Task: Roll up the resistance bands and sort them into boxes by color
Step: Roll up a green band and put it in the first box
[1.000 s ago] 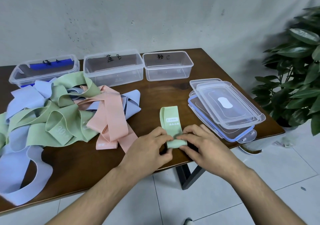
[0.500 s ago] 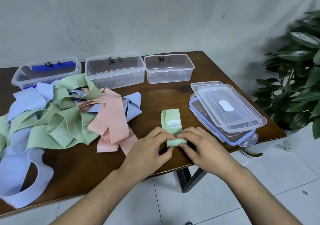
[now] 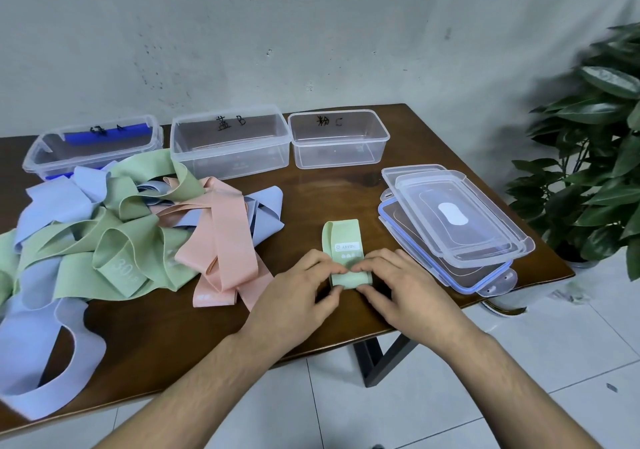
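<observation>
Green band (image 3: 343,243), part rolled, lies flat near the front edge of the tabletop (image 3: 311,199) so it rolls evenly; left hand (image 3: 300,294) and right hand (image 3: 401,293) each pinch the roll's end in a close grip, keeping it tight. Tangled heap of bands (image 3: 121,241) at left; three open boxes (image 3: 230,144) behind, awaiting sorting.

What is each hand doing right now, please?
Left hand: pinching the green band, rolling its near end.
Right hand: pinching the same green band.
</observation>
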A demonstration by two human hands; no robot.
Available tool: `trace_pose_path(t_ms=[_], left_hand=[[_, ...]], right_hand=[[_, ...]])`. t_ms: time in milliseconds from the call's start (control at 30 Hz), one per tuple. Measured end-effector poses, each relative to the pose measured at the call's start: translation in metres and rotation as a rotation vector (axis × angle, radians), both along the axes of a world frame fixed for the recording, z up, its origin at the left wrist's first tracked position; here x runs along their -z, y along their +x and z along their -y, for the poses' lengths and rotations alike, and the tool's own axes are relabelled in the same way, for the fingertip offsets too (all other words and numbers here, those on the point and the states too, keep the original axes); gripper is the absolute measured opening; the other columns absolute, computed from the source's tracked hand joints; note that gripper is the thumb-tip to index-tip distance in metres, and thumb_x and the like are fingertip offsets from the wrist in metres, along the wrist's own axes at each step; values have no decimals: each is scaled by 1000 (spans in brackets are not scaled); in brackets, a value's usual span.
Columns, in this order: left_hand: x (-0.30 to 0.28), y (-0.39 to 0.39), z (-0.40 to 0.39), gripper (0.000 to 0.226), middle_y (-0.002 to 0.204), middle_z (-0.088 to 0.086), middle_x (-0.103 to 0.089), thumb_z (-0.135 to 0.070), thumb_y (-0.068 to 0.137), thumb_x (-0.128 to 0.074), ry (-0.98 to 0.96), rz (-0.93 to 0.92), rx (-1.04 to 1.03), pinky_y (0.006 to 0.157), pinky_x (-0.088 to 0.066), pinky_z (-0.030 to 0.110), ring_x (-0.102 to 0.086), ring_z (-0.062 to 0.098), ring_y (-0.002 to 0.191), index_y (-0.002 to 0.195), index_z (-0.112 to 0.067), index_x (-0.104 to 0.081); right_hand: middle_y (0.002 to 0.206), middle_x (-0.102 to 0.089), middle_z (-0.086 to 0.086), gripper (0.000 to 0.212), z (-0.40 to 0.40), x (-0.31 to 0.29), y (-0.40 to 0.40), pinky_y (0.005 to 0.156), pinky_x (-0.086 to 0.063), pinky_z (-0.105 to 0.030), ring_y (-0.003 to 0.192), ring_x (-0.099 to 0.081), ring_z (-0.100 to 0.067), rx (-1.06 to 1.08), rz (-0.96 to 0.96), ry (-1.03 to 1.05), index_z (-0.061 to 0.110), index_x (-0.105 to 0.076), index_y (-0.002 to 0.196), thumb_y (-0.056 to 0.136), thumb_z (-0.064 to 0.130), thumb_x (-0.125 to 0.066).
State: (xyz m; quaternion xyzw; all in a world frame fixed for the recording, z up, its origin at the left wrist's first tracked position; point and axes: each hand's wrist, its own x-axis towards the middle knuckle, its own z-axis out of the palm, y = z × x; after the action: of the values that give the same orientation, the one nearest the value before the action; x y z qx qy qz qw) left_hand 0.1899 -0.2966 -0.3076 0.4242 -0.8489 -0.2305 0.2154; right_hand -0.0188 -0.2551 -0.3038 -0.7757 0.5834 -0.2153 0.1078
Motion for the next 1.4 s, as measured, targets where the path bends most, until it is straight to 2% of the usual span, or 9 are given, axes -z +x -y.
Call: trace_pose_path(t_ms=[233, 367, 600, 767, 933, 1033, 1100, 1267, 1400], left_hand=[[3, -3, 1, 32, 125, -20, -45, -36, 97, -58, -35, 39, 4, 63, -37, 4, -51, -6, 75, 129, -33, -57], [3, -5, 5, 33, 124, -19, -47, -36, 98, -56, -49, 45, -3, 61, -36, 5, -50, -6, 68, 130, -30, -59], [1, -4, 9, 40, 126, -22, -40, -43, 99, -50, -73, 117, 2, 61, -37, 7, -52, 3, 75, 138, -33, -52], [1, -6, 15, 36, 128, -20, -47, -39, 96, -57, -54, 98, -23, 62, -41, 10, -50, 5, 67, 131, -35, -51], [-2, -9, 18, 32, 125, -18, -53, -39, 95, -59, -48, 78, -54, 62, -35, 8, -49, 5, 68, 126, -33, -57], [-4, -5, 11, 32, 124, -20, -53, -40, 94, -59, -75, 92, -30, 61, -33, 6, -52, 3, 80, 125, -34, -59], [-4, -2, 3, 31, 120, -20, -54, -40, 92, -61, -100, 89, -19, 58, -32, 7, -51, 2, 77, 122, -33, -61], [1, 2, -8, 30, 116, -18, -56, -37, 89, -65, -101, 63, 1, 66, -52, 22, -61, 7, 84, 118, -29, -64], [0, 1, -3, 34, 117, -22, -49, -42, 91, -61, -56, 65, -18, 65, -44, 14, -53, 5, 73, 124, -32, -62]], right_hand=[[126, -52, 20, 35, 8, 0, -1, 99, -42, -23, 110, -45, -4, 4, -15, 41, 31, -58, 134, 100, 37, -55], [131, -43, 23, 45, 9, -3, -2, 98, -34, -14, 115, -40, -2, -8, -65, 43, 36, -48, 143, 99, 41, -55], [125, -51, 22, 34, 13, -1, -1, 93, -31, -7, 111, -45, -2, 1, -15, 52, 33, -58, 129, 95, 34, -63], [127, -55, 18, 34, 21, -4, -3, 102, -37, -18, 115, -47, -3, 1, -11, 85, 31, -59, 132, 98, 36, -59], [128, -57, 14, 36, 23, -5, -3, 102, -43, -30, 115, -49, -7, -20, -42, 67, 28, -58, 134, 100, 38, -54], [126, -56, 16, 36, 15, -7, -4, 99, -43, -27, 109, -46, -4, -49, -96, 48, 30, -58, 134, 100, 40, -53], [124, -57, 18, 34, 6, -7, -4, 96, -42, -24, 103, -43, -4, -63, -114, 29, 30, -60, 132, 100, 40, -53], [123, -57, 20, 35, -5, -6, 0, 96, -41, -23, 102, -40, -3, -67, -137, 17, 32, -60, 133, 100, 42, -52], [121, -56, 19, 37, -3, -5, 0, 95, -42, -26, 101, -41, -7, -33, -121, -10, 31, -62, 133, 99, 42, -52]])
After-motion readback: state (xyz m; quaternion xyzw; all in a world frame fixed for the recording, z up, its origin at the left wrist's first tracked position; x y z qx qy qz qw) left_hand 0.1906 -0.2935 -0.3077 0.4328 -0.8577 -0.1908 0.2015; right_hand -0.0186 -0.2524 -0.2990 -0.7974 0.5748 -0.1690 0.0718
